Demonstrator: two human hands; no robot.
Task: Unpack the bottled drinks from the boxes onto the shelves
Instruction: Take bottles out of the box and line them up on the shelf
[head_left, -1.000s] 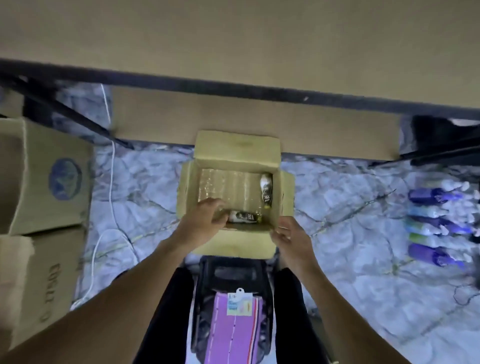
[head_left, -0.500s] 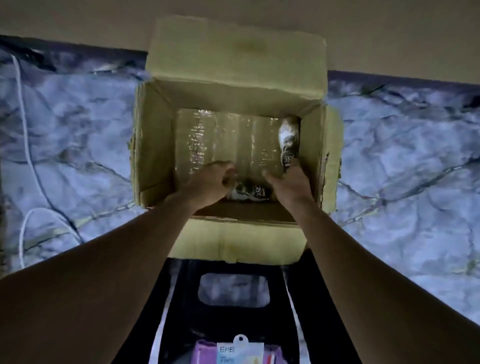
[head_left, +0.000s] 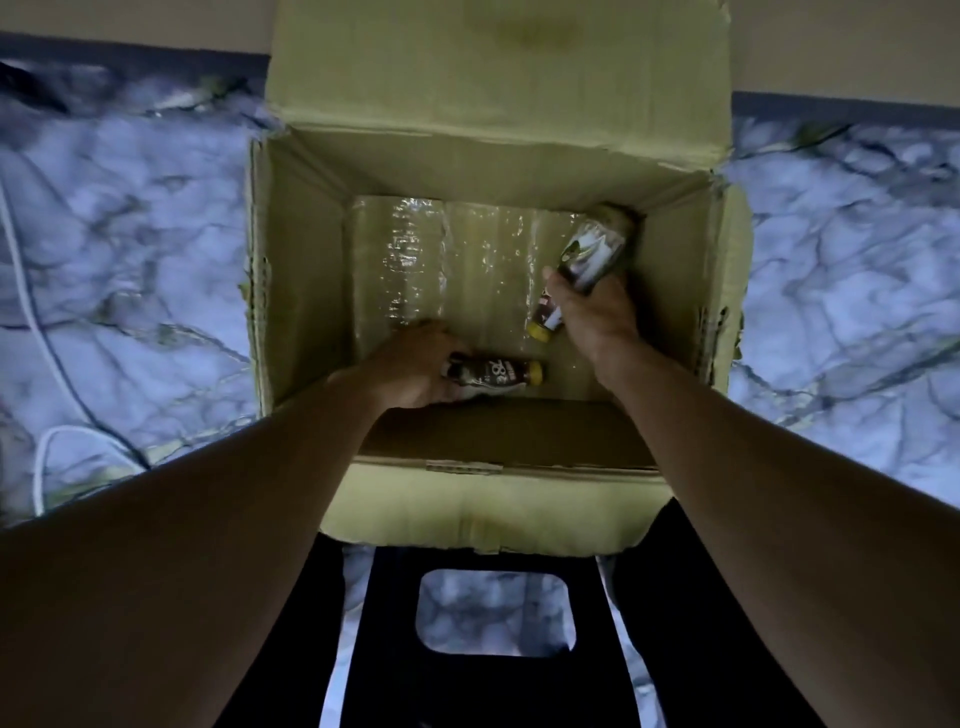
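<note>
Two small drinks remain in the open cardboard box (head_left: 301, 270), which sits on a marbled floor (head_left: 130, 234) just beyond a black stool (head_left: 389, 649). The lying bottle (head_left: 493, 371) rests on its side against the near wall, with its yellow cap pointing right. The tilted bottle (head_left: 592, 249) is by the right wall, cap down and base raised. Both have dark labels with pale print, too blurred to read, and seem to be rigid plastic. They are probably light enough for one hand each, fairly stiff, and a little slick where the label is glossy. The safest hold would be round the body, below the shoulder, rather than by the cap. The left hand (head_left: 410, 371) has its fingers curled round the base end of the lying bottle. The right hand (head_left: 592, 312) has its fingers and thumb clamped round the waist of the tilted bottle. Crinkled plastic wrap (head_left: 441, 260) lines the bottom of the box and could cling or slide as a bottle comes free. A white cable (head_left: 41, 467) trails across the floor, well to the left. No stocked shelf is in view, so where the bottles will go cannot be told from here.
</note>
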